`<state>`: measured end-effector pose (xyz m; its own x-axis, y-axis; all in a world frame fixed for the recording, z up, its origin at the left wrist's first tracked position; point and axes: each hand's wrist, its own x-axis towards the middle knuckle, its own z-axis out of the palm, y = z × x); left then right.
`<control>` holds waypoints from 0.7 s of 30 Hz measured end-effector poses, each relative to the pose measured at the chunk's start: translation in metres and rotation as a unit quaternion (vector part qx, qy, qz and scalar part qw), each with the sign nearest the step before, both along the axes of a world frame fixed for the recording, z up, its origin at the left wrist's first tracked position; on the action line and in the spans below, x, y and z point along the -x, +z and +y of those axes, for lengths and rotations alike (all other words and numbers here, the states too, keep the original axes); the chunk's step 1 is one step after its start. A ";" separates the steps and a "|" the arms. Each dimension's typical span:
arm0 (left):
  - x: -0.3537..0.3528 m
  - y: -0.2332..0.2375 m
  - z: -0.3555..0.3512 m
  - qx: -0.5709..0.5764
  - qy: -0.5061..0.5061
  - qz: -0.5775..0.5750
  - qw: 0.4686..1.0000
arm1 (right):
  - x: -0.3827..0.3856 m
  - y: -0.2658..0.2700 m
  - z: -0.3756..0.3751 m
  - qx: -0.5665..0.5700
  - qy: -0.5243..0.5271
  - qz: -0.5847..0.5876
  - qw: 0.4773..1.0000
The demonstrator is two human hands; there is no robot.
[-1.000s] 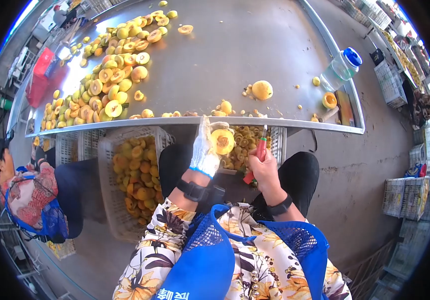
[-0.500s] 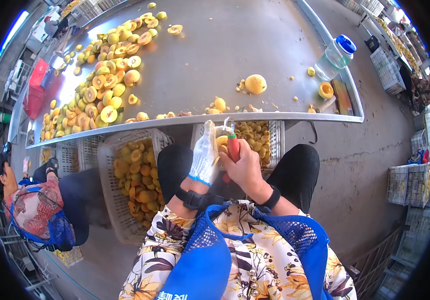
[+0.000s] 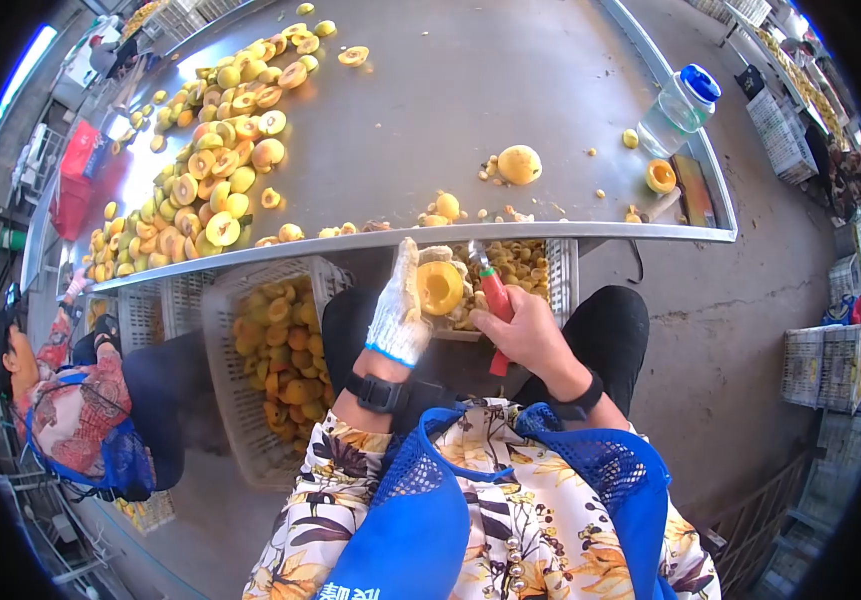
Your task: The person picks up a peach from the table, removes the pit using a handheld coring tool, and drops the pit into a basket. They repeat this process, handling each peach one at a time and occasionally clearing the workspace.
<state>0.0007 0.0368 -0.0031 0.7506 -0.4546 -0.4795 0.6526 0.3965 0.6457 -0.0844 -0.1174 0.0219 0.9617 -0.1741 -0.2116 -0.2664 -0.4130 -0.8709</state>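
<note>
In its white knit glove, my left hand (image 3: 399,312) grips a yellow peach half (image 3: 440,288) whose hollowed cut face is turned up toward me. My bare right hand (image 3: 528,332) is wrapped around the red handle of a pitting knife (image 3: 495,298). The tool's metal end points away from me, just right of the peach half and apart from it. Both hands are over a white crate (image 3: 561,285) of small peach pieces, in front of the metal table (image 3: 430,100). A pile of halved peaches (image 3: 205,180) covers the table's left side.
A water bottle (image 3: 679,110) with a blue lid stands at the table's right edge, near a hollowed peach half (image 3: 660,176). A whole-looking peach (image 3: 519,165) lies mid-table. Left of my legs is a crate of peach halves (image 3: 280,340). Another person (image 3: 80,410) sits at the left.
My right hand has drawn the pitting knife right, away from the peach half. My left hand has tilted, and the fruit's hollow now shows. The other person's hand has reached the table edge.
</note>
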 end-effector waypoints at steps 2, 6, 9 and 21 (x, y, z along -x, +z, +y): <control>-0.002 -0.006 0.000 -0.003 0.004 -0.042 0.999 | 0.006 0.016 0.002 0.014 -0.020 0.008 1.000; 0.004 0.002 -0.008 -0.032 0.030 -0.092 0.995 | 0.018 0.021 0.023 0.034 0.016 0.041 0.998; 0.006 0.013 -0.011 0.011 0.037 -0.040 0.998 | 0.015 0.011 0.028 0.048 0.063 0.053 0.995; 0.004 -0.020 0.000 0.072 0.004 0.027 0.997 | 0.022 -0.011 0.040 -0.168 0.115 0.031 0.979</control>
<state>-0.0032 0.0364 -0.0235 0.7301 -0.5153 -0.4489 0.6806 0.4889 0.5457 -0.1061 -0.0775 0.0112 0.9508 0.1350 -0.2788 -0.2567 -0.1608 -0.9530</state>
